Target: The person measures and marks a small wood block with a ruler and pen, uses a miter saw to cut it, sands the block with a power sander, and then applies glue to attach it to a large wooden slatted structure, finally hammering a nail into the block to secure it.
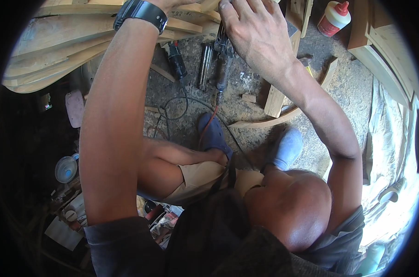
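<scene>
My left hand (175, 3) is mostly cut off by the top edge, and its fingers cannot be made out. A black wristwatch (142, 16) is on that wrist, beside curved pale wooden pieces (184, 25). My right hand (258, 34) is at the top middle, back up, with its fingers bent and close together. Its fingertips run past the edge, so whatever it grips is hidden. Just left of and below it is a dark tool with a long handle (222, 76), joined to an orange hose (211, 121). I cannot tell whether the hand touches this tool.
A corded power tool (176, 62) and a shiny metal cylinder (205, 67) lie on the dusty floor. Wood offcuts (275, 101) and a curved strip (260, 124) lie near my feet. A red-capped glue bottle (334, 19) stands upper right, by a wooden frame (380, 60). A cable (235, 131) crosses the floor.
</scene>
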The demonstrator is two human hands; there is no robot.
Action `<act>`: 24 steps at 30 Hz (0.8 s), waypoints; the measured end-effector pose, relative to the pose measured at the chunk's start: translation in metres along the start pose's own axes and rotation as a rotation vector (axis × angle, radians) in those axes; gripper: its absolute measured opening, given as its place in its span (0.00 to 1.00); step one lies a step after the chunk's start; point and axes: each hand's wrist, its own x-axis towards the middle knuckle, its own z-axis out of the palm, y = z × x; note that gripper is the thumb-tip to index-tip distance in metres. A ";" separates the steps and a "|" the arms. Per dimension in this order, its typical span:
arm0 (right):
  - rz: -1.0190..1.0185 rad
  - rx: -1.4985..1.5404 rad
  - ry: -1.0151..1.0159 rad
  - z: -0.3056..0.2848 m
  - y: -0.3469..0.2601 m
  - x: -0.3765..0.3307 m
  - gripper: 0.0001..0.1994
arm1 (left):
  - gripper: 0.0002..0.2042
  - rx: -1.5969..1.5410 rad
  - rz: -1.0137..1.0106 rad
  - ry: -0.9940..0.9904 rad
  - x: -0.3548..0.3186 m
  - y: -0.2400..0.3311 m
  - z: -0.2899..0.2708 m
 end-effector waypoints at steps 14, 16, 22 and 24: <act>-0.016 -0.015 0.048 0.009 0.000 0.001 0.19 | 0.11 0.032 0.039 0.045 -0.002 -0.001 0.001; -0.017 -0.009 0.036 0.006 0.000 0.001 0.18 | 0.11 0.022 0.015 0.012 -0.001 -0.001 0.001; -0.030 -0.012 0.073 0.007 0.000 -0.001 0.17 | 0.11 0.022 -0.036 -0.040 0.001 0.000 0.000; -0.032 -0.007 0.058 0.007 0.000 0.000 0.17 | 0.11 0.061 0.020 0.014 0.000 -0.002 0.001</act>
